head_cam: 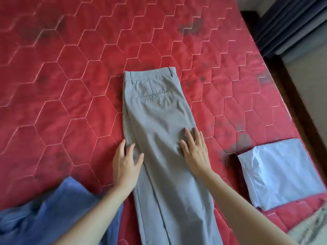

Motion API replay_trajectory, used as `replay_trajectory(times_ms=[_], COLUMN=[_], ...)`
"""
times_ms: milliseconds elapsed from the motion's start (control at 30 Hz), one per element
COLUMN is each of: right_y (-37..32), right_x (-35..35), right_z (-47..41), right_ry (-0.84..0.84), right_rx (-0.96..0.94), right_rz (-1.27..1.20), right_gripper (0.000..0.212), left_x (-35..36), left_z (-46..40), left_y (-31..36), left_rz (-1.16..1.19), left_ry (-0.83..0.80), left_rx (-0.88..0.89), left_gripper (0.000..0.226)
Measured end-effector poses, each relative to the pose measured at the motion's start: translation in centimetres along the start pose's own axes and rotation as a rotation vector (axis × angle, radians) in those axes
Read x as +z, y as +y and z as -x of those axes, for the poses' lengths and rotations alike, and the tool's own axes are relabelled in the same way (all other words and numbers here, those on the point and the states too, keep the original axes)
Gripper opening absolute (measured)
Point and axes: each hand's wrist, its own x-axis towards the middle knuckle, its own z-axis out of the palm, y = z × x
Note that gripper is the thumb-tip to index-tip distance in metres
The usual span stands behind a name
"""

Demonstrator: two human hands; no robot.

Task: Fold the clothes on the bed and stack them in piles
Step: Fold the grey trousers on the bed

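Note:
Grey trousers (159,117) lie folded lengthwise on the red quilted mattress (70,76), waistband at the far end and legs running toward me. My left hand (126,164) rests with spread fingers on the trousers' left edge at mid-thigh. My right hand (194,149) lies flat, fingers straight, on the right side of the same leg. A folded light blue garment (279,172) sits on the mattress to the right. A crumpled blue garment (47,213) lies at the lower left, partly under my left forearm.
The mattress's right edge (290,106) drops to a dark bed frame and floor. Dark curtains (292,23) hang at the upper right. A pale textured cloth (313,227) shows at the lower right corner. Bare red mattress spreads to the left and far side.

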Motion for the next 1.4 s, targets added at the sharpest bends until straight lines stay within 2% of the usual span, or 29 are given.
replay_trajectory(times_ms=[133,367,567,667,767,833,933,1100,1400], right_y=[2.9,6.6,9.9,11.8,13.7,14.6,16.0,18.8,21.3], right_x=[1.6,4.0,4.7,4.7,4.9,5.0,5.2,5.4,6.4], right_z=[4.7,13.3,20.1,23.6,27.1,29.3,32.2,35.9,37.0], right_ry=[0.03,0.139,0.2,0.115,-0.051,-0.09,-0.07,0.002,-0.004], right_rx=[-0.002,0.021,0.083,0.177,0.153,0.104,0.081,0.148,0.214], right_rz=[-0.052,0.004,-0.071,-0.1,-0.086,-0.109,-0.113,-0.062,-0.135], right_gripper=[0.06,0.06,0.033,0.012,0.017,0.019,0.019,0.038,0.026], left_x=[2.1,5.4,7.9,9.2,10.2,10.8,11.6,13.0,15.2], left_z=[5.1,12.2,18.6,22.6,26.8,29.3,32.6,37.7,40.8], left_y=[0.2,0.7,1.5,2.0,2.4,2.5,2.0,1.1,0.4], left_rz=[0.041,0.004,-0.069,-0.157,-0.153,-0.081,0.036,-0.021,0.224], left_ry=[0.061,0.075,0.043,-0.035,-0.02,0.001,0.017,-0.032,-0.052], left_rx=[-0.016,-0.041,-0.113,-0.14,-0.121,-0.162,-0.215,-0.308,-0.397], left_gripper=[0.02,0.018,0.021,0.023,0.021,0.017,0.012,0.019,0.029])
